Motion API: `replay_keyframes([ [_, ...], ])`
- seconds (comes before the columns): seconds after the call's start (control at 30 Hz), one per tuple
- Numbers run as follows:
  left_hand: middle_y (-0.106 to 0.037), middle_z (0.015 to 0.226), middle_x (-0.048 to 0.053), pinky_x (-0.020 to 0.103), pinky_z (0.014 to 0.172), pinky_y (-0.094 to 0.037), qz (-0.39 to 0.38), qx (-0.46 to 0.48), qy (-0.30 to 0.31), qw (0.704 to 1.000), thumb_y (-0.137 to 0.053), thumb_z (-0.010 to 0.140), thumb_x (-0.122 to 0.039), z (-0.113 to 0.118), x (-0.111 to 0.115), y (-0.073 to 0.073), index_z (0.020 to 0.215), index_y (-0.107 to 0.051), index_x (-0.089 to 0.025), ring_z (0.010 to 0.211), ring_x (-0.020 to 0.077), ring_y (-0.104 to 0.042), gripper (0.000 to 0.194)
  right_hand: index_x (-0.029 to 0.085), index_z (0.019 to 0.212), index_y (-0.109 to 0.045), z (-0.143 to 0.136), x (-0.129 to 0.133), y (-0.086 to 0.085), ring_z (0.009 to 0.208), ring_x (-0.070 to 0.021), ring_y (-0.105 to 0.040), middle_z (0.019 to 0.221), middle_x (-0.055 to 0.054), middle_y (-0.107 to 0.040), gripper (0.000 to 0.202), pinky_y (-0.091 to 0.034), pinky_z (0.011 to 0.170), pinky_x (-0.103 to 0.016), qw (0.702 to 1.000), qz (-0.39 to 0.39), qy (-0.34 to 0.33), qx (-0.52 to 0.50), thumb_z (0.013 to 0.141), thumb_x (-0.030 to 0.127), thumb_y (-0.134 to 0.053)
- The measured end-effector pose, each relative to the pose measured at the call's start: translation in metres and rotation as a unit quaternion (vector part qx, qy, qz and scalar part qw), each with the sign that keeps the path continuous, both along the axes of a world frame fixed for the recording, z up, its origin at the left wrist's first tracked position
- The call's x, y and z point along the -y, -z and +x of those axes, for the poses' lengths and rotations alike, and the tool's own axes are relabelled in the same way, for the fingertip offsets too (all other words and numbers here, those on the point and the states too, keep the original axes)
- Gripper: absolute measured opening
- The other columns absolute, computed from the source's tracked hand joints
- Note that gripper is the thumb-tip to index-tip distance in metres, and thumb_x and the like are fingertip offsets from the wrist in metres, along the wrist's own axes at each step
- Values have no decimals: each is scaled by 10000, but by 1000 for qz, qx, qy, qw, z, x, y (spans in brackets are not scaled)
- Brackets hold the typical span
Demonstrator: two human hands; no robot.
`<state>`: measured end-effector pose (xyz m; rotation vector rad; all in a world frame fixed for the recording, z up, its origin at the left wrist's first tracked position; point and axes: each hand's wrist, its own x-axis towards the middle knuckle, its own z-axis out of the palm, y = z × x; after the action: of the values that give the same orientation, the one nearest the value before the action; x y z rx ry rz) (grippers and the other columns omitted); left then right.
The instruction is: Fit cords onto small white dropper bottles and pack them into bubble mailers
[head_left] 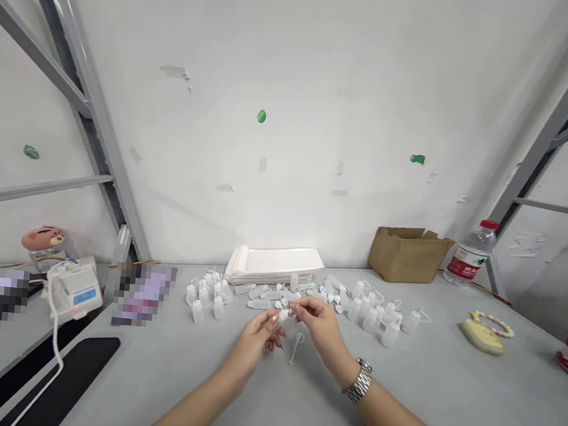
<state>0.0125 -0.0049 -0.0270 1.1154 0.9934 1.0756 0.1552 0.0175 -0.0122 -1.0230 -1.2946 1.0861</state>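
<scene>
Near the middle of the grey table, my left hand (258, 336) pinches a small white bottle (283, 316), its body mostly hidden by the fingers. The fingertips of my right hand (318, 320) are closed at the top of that same bottle; a metal watch is on the right wrist. Below the hands lies a thin white tube with a loop (296, 348). Behind them are loose white caps and bottle bodies (263, 295). Small bottles with tubes stand upright in a group on the left (197, 310) and another on the right (389, 334).
A stack of white envelopes (279, 265) lies against the wall. Farther right are a cardboard box (405, 257), a water bottle (469, 257), a yellow item (483, 337) and a beaded ring. A white device (78, 290) with a cable and a black mat (71, 380) lie left.
</scene>
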Motion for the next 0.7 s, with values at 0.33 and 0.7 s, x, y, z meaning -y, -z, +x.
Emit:
replay_keyframes([
  [0.33,-527,723,0,247,615,-333,-33,59,19,998,-579,705,-486,0,4,-10,908,-583,-172,605,98,-469,374,179,719,-685,1,2,-6,594,-124,-507,703,-18,-622,219,-429,598,-267,999,2,9,-30,660,387,-649],
  [0.7,-529,736,8,244,617,-336,-30,48,15,998,-564,718,-487,-1,3,-8,937,-574,-164,613,103,-471,390,174,722,-691,3,0,-5,592,-126,-500,673,-17,-592,264,-431,603,-267,999,5,39,-12,669,427,-636],
])
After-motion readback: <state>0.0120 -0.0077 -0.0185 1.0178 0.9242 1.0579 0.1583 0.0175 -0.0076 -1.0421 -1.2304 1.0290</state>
